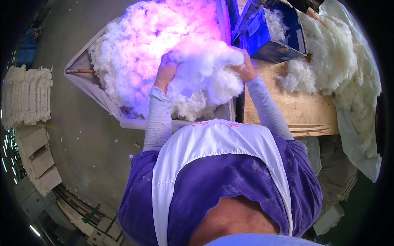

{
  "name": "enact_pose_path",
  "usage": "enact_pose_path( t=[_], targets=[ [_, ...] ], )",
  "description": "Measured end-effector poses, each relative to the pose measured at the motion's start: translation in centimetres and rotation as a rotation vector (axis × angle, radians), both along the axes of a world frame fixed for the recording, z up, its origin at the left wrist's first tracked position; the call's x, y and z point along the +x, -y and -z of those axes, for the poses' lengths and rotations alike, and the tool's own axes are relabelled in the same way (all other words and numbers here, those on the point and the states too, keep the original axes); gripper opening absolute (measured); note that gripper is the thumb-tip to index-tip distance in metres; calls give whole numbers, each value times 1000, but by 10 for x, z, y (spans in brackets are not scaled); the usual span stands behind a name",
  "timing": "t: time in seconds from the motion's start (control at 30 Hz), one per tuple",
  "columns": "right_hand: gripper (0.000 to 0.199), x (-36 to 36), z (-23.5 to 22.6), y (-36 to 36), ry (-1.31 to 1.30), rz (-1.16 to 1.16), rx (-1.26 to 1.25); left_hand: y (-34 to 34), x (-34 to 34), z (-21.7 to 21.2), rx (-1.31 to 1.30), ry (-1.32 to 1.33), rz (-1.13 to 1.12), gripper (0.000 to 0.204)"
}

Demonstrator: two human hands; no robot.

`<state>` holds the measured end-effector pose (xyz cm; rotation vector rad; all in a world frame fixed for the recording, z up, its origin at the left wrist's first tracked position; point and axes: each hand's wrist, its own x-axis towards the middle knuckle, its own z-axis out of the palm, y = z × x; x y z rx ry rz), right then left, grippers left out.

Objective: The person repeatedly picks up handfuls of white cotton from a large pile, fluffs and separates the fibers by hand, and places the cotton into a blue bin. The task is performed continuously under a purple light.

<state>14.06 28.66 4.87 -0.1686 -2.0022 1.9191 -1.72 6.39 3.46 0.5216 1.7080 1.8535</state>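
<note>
In the head view, the left hand (166,70) and right hand (246,67) grip opposite sides of a large, fluffy white fibre clump (209,76); their fingertips seem sunk in the fluff, so the exact hold is unclear. The clump is above a loose white fibre heap (131,53), lit violet-pink, inside a pale fabric-sided bin (96,95). To the right, an open blue rectangular box (257,35) containing white fibre stands on a light-brown wooden tabletop (293,115).
</note>
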Motion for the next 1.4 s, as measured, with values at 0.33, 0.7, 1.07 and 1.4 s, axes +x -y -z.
enact_pose_path(
  t=[0.33,0.7,1.07,1.4],
  targets=[
    [24,13,21,-16,-90,255,-187,4,-8,27,-398,-944,-147,40],
    [21,15,34,-40,-185,420,558,1,0,-31,522,914,-2,38],
    [33,-3,50,-12,-134,64,-469,-16,11,-31,736,845,217,57],
    [32,16,32,6,-105,178,-358,-16,19,-50,860,910,383,64]
  ],
)
